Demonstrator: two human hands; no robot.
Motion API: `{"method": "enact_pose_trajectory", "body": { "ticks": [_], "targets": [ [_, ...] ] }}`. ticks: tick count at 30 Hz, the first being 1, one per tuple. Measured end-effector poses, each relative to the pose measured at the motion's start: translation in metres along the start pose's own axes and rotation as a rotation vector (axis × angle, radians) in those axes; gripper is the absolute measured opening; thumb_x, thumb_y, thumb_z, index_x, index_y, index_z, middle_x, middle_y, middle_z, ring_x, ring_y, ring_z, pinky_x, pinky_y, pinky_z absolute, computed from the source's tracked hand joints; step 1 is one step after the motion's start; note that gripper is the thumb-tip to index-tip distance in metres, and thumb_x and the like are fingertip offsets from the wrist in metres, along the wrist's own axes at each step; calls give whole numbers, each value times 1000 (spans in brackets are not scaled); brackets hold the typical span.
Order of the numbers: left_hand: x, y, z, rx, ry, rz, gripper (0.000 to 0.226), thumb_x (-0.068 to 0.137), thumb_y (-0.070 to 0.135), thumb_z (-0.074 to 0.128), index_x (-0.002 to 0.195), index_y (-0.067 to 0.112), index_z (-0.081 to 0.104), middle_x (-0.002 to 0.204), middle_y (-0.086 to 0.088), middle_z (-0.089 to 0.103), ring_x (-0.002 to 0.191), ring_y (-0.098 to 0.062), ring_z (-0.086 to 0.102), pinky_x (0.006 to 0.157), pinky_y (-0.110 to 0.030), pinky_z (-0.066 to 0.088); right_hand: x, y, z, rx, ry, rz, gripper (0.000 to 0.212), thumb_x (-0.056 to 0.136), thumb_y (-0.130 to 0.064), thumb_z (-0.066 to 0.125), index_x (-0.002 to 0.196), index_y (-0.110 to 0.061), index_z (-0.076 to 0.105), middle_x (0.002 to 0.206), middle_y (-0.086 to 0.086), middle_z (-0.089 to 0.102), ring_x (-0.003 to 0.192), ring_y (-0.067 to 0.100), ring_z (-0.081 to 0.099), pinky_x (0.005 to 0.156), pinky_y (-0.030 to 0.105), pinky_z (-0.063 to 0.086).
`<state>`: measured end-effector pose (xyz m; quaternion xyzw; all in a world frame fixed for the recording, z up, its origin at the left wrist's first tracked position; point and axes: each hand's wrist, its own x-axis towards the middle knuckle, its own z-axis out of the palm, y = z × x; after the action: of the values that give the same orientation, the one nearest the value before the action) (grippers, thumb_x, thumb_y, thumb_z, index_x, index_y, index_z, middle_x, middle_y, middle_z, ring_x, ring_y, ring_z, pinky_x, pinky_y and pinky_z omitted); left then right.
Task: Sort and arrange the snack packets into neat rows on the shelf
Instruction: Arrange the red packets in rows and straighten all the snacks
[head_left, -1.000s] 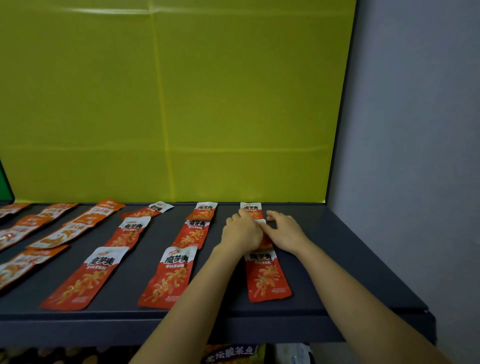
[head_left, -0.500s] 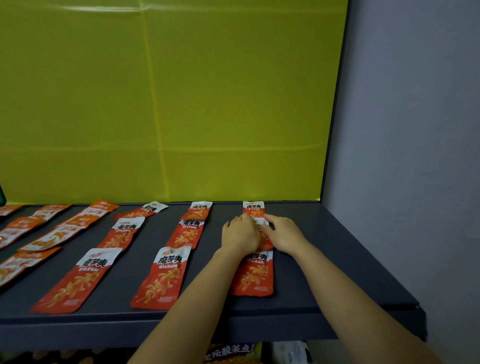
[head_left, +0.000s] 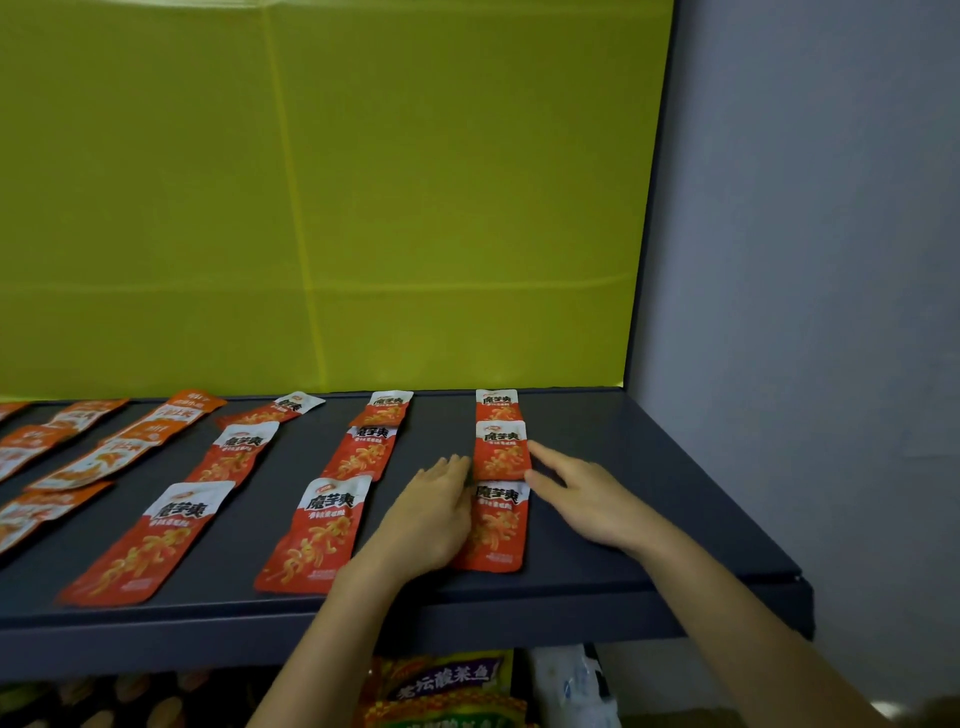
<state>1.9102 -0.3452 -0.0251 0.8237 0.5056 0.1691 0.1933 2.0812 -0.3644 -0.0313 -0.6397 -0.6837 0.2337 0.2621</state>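
Note:
Red and white snack packets lie flat in columns on a dark grey shelf (head_left: 649, 493). The rightmost column has a back packet (head_left: 497, 405), a middle packet (head_left: 501, 451) and a front packet (head_left: 497, 527). My left hand (head_left: 434, 514) lies flat with straight fingers against the left edge of the middle and front packets, covering part of the front one. My right hand (head_left: 582, 493) rests open on the shelf, fingertips touching the right edge of the middle packet. Neither hand grips anything.
More packet columns lie to the left, such as a front packet (head_left: 317, 535) and another (head_left: 150, 540); those at far left (head_left: 104, 452) are askew. A yellow-green back panel (head_left: 337, 208) and grey wall (head_left: 805, 312) bound the shelf. Other snack bags (head_left: 447, 686) sit below.
Both hands have come off the top of the middle packet and spread to its sides, uncovering it. The front packet now lies straight in line with the column.

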Motion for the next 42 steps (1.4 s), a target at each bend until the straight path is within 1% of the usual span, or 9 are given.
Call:
{"method": "enact_pose_trajectory", "body": {
  "ticks": [2, 6, 15, 24, 28, 31, 35, 37, 42],
  "targets": [
    [-6, -1, 5, 59, 25, 56, 44, 102, 21, 23, 144, 11, 24, 155, -7, 24, 144, -17, 18, 115, -24, 10, -2, 2, 1, -60, 3, 1, 52, 99, -37, 35, 149, -28, 20, 155, -6, 27, 143, 13, 23, 116, 38, 26],
    [-7, 1, 12, 153, 65, 59, 46, 102, 24, 20, 146, 13, 20, 156, -5, 22, 145, -16, 15, 117, -27, 7, -3, -1, 2, -235, -2, -26, 50, 100, -36, 30, 148, -24, 21, 157, -5, 18, 146, 11, 13, 118, 30, 9],
    [0, 8, 23, 226, 90, 58, 49, 101, 30, 20, 148, 15, 17, 156, -3, 20, 145, -13, 14, 118, -31, 8, -3, 4, -3, -258, -7, -25, 51, 101, -33, 32, 149, -22, 21, 157, -5, 18, 146, 9, 12, 118, 28, 7],
    [1, 12, 23, 209, 105, 45, 50, 101, 32, 20, 148, 14, 19, 156, -4, 20, 145, -16, 15, 119, -31, 9, -8, -3, -7, -195, 31, -28, 50, 100, -33, 32, 148, -20, 24, 156, -2, 22, 145, 13, 15, 116, 28, 14],
    [-11, 2, -6, 219, 249, 24, 45, 100, 32, 25, 140, 13, 35, 147, -5, 39, 136, -19, 33, 111, -28, 24, -15, -18, -13, 117, 222, -53, 40, 98, -29, 41, 136, -18, 48, 135, 1, 53, 110, 1, 45, 81, 10, 38],
    [-19, -26, -39, 163, 273, -53, 40, 99, 27, 31, 135, 12, 41, 139, -9, 47, 129, -24, 40, 103, -32, 31, -11, -32, -10, 185, 304, -72, 36, 96, -27, 47, 130, -18, 54, 132, -2, 57, 121, 8, 50, 94, 18, 38],
    [-14, -75, -66, 79, 218, -146, 38, 98, 20, 35, 131, 4, 43, 135, -15, 50, 124, -28, 45, 98, -35, 36, 5, -73, 12, 161, 204, -102, 37, 95, -21, 49, 131, -13, 52, 132, -2, 57, 121, 9, 51, 101, 21, 37],
    [-16, -91, -71, 22, 154, -174, 43, 100, 23, 33, 139, 5, 35, 141, -15, 44, 128, -28, 43, 99, -31, 35, 14, -94, 30, 113, 114, -93, 41, 95, -22, 48, 135, -11, 47, 137, 1, 53, 125, 12, 50, 104, 22, 35],
    [-21, -105, -67, 2, 54, -82, 42, 101, 24, 29, 138, 7, 34, 144, -13, 42, 132, -26, 39, 100, -28, 31, 30, -124, 72, -30, -42, 14, 41, 98, -30, 41, 133, -9, 46, 137, 10, 51, 126, 24, 47, 105, 36, 36]
  ]
}}
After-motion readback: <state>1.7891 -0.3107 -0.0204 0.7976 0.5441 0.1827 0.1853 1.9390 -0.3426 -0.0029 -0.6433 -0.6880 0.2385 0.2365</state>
